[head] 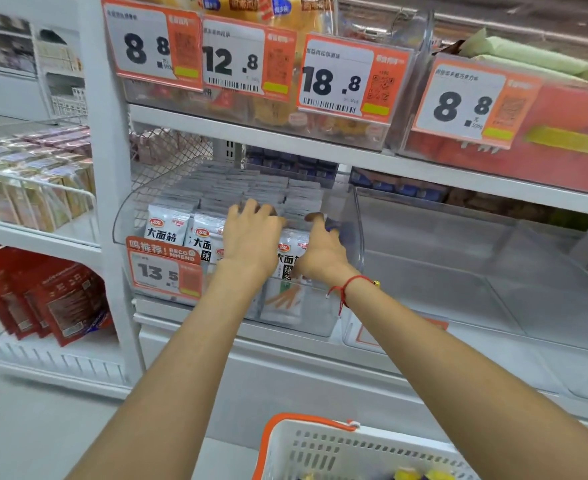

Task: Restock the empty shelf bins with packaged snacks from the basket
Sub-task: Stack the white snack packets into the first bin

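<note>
A clear shelf bin point(349, 216) on the middle shelf holds several rows of white snack packets point(168, 226) with black print. Both my hands reach into it from the front. My left hand point(251, 233) lies on top of the packets in the middle rows, fingers curled over their upper edges. My right hand point(320, 247) sits just to its right, fingers bent over the tops of the rightmost row of packets point(287, 254). To the right stands an empty clear bin point(476, 271). The white basket point(320, 445) with an orange rim sits at the bottom edge.
The shelf above carries bins of snacks behind price tags 8.8, 12.8, 18.8 point(348, 77) and 8.8. A 13.5 tag point(164, 268) hangs on the filled bin's front. A neighbouring rack at left holds boxed goods point(33, 174) and red pouches point(53, 296).
</note>
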